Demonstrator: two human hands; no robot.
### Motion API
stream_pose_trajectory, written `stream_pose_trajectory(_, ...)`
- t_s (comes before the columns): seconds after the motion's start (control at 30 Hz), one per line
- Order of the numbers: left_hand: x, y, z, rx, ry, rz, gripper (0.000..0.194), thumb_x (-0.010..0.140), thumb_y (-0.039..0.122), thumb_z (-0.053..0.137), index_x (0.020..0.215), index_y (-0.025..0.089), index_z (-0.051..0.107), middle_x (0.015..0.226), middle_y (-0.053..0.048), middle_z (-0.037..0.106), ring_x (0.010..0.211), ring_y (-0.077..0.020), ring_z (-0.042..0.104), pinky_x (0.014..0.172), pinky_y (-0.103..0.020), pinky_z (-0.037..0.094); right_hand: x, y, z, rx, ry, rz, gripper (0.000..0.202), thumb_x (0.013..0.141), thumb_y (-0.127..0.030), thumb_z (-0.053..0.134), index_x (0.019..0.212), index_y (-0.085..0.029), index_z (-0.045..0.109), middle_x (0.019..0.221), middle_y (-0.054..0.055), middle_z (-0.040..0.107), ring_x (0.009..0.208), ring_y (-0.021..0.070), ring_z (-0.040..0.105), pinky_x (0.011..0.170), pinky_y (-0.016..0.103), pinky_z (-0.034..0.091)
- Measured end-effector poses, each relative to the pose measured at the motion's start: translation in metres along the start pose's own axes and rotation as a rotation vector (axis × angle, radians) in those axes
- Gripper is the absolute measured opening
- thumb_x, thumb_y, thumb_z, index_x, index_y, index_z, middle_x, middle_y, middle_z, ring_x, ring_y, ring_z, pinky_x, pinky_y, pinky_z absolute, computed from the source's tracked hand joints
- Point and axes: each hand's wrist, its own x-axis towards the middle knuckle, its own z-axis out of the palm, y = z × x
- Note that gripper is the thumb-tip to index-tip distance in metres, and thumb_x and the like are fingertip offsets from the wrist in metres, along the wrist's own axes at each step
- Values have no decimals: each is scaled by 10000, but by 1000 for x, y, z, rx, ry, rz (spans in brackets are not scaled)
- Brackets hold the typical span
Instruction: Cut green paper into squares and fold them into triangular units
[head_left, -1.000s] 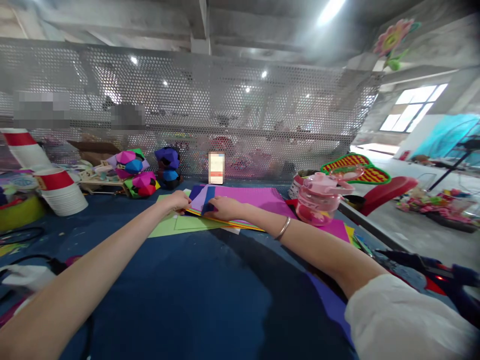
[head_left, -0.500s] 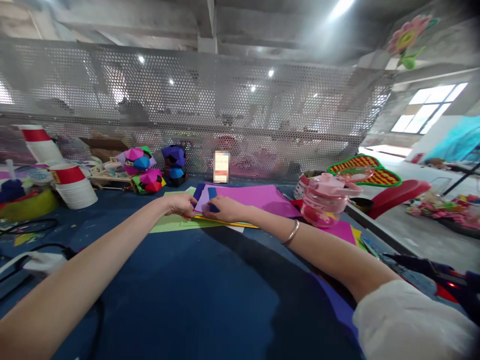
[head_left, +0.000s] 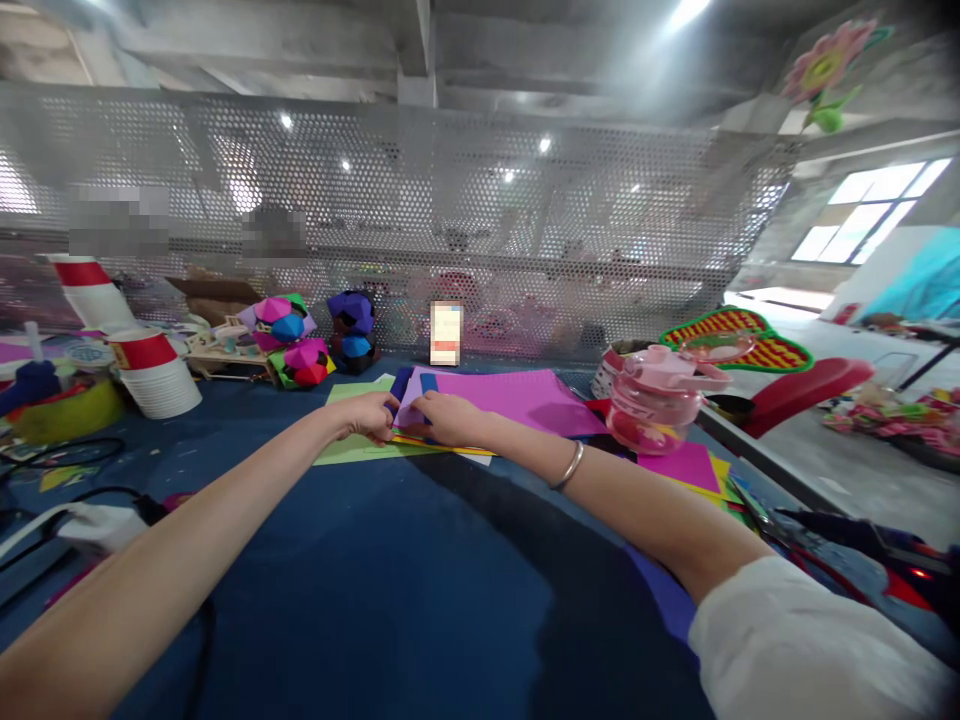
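A stack of coloured sheets lies at the far middle of the blue table (head_left: 360,580), with a purple sheet (head_left: 525,400) on top and a green sheet (head_left: 345,450) under its left side. My left hand (head_left: 371,415) pinches the dark blue paper (head_left: 400,388) at the stack's left edge. Just right of it, my right hand (head_left: 444,417) is closed on the purple sheet's left part, beside a small blue strip (head_left: 428,383). The fingertips of both hands are partly hidden.
Paper cups (head_left: 156,375) and folded paper shapes (head_left: 304,362) stand at the left and back. A pink jug (head_left: 654,400) is right of the stack. A white power strip (head_left: 101,528) with cables lies left, and a dark tool (head_left: 862,535) right.
The purple sheet's left edge has lifted and curved slightly, with my right hand at it. My left hand has curled a little more. The view has shifted slightly.
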Motion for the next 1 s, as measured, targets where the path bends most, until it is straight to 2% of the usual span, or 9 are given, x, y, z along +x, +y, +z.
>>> stream_pose_trajectory(0.37,-2,2,-4,-83,-10,-17,283,990,296,670,1232,154,634,1184,-81,671,969,-205,690,815,-386,609,3,-3,-3,-24,3,1,382,1001,-422,624,1295,-179,617,1279,103,646,1086,241,662,922,463,568)
stream_pose_trajectory(0.63,16,5,6,-61,168,-62,346,994,350,659,1284,166,618,1274,-102,644,1066,-241,673,891,-445,589,-1,-2,1,-16,14,8,369,1004,-410,622,1290,-176,620,1271,101,650,1076,237,666,917,459,572)
stream_pose_trajectory(0.83,14,13,8,-109,220,-45,356,994,357,658,1292,167,615,1283,-105,641,1073,-244,671,898,-449,586,-2,-3,-3,-6,53,23,441,1010,-431,606,1374,-185,566,1309,112,632,1085,246,666,922,471,571)
stream_pose_trajectory(1.0,13,14,8,-150,238,-52,356,994,354,658,1294,167,614,1287,-106,640,1080,-246,670,903,-452,584,1,-5,-3,-27,31,40,420,1004,-420,620,1348,-181,583,1282,105,641,1067,240,669,903,459,578)
